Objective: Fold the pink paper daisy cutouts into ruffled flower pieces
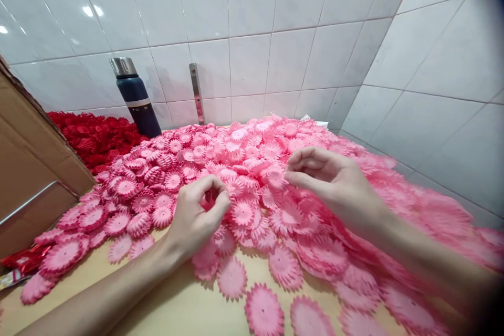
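A big heap of pink scalloped flower-petal discs [242, 212] covers much of the table. Above its left middle, my left hand [199, 215] is closed, thumb and fingertips curled together; I cannot make out whether something small is between them. My right hand [334, 181] is over the right part of the heap, thumb and fingers pinched at the edge of a pink petal disc [274, 176]. Several single petal discs [263, 310] lie flat on the tabletop near the front, below my hands.
A dark blue bottle [138, 105] with a metal cap stands behind the heap, beside a pile of red petal pieces [98, 134]. A cardboard box [35, 173] borders the left, with a red wrapper [27, 260] below. Against the tiled wall [252, 65] is a metal strip [196, 92].
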The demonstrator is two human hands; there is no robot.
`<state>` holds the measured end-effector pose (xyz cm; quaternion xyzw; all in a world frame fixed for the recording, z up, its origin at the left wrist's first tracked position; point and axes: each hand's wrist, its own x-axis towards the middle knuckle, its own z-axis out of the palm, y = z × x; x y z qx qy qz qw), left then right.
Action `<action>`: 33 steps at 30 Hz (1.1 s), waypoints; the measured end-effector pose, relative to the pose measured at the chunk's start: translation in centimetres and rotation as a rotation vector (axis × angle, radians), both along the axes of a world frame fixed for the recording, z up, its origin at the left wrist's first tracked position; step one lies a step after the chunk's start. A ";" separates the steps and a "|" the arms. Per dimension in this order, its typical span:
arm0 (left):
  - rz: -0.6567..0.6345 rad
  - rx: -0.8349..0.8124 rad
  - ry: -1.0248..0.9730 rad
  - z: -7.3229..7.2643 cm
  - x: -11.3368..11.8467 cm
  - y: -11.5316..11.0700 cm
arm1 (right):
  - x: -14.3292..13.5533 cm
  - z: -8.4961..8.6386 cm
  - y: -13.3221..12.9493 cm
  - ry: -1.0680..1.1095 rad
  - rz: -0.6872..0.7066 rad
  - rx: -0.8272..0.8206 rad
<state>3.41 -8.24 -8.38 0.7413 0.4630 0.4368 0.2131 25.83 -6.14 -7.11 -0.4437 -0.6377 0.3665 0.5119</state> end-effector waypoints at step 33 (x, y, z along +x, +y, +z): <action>-0.153 0.027 0.124 -0.1 0.5 -0.2 | -1.0 -0.5 -1.2 -0.155 0.164 0.079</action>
